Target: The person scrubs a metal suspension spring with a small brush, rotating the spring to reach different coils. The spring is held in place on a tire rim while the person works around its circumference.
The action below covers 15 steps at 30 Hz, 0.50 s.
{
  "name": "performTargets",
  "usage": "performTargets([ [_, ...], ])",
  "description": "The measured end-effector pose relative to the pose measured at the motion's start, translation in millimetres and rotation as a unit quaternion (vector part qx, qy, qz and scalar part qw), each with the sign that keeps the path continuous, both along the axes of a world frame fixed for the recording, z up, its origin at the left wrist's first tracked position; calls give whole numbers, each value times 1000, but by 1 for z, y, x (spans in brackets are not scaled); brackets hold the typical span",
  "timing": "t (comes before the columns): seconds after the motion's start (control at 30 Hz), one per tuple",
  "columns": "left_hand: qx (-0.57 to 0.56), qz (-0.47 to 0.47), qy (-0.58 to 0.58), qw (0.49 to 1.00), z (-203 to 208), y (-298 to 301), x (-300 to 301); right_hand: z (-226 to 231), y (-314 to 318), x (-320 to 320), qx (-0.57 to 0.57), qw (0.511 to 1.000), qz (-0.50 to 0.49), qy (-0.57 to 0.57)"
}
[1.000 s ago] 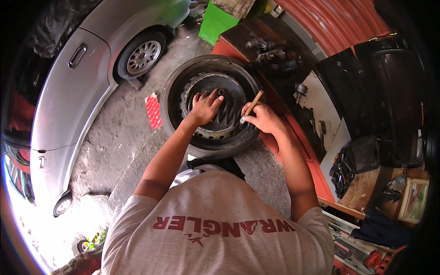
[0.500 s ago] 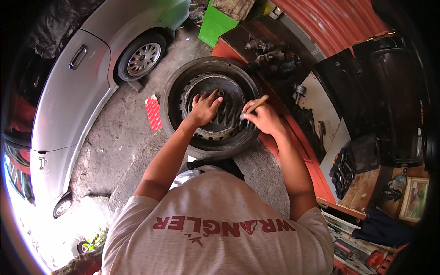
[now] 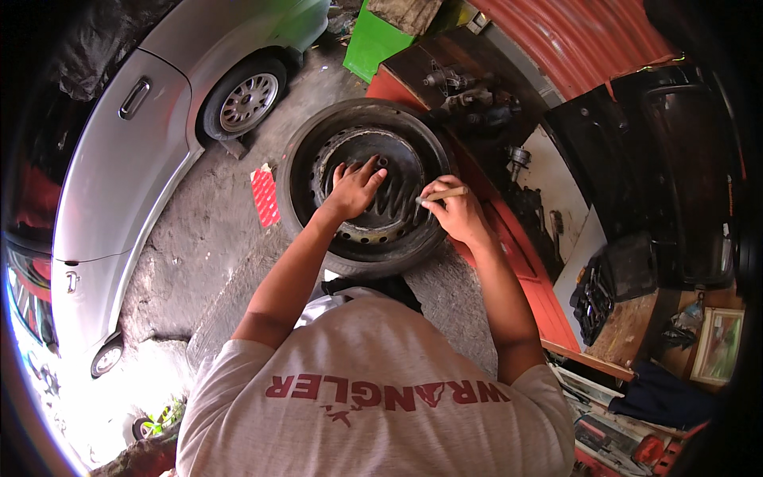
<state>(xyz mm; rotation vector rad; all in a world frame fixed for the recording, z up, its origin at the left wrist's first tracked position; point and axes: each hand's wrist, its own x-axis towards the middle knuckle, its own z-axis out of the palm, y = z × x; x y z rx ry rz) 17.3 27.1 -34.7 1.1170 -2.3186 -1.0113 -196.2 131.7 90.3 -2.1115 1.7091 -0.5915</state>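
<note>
A dark coil spring (image 3: 395, 193) lies across a black steel wheel with a tyre (image 3: 318, 242) in front of me. My left hand (image 3: 355, 191) rests over the spring's left part, its fingers reaching across it and its thumb on the right side; that end is covered by the hand. At the spring's right end, my right hand (image 3: 453, 208) pinches a wooden-handled brush (image 3: 449, 193). The handle points to the right, while the greyish tip is close to the coils. Most of the brush head is hidden by my fingers.
A silver car (image 3: 131, 175) stands to the left. Right of the wheel, a red cabinet (image 3: 520, 262) carries greasy metal parts (image 3: 477, 107). An opened tool case (image 3: 596, 298) lies farther right. A red-and-white packet (image 3: 265, 195) is on the ground beside the tyre.
My right hand has turned slightly, so the brush handle now lies flatter and points more to the right. My left hand, the spring and the wheel look unmoved.
</note>
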Motion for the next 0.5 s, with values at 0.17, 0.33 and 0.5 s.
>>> performTargets([
  [0.17, 5, 4, -5, 1000, -4, -1, 1, -7, 3, 1, 29, 999, 11, -34],
  [0.33, -27, -13, -6, 1000, 2, 1, 2, 3, 5, 0, 52, 997, 13, -52],
  [0.5, 17, 9, 5, 1000, 5, 1, 0, -11, 8, -8, -86, 994, -28, -58],
])
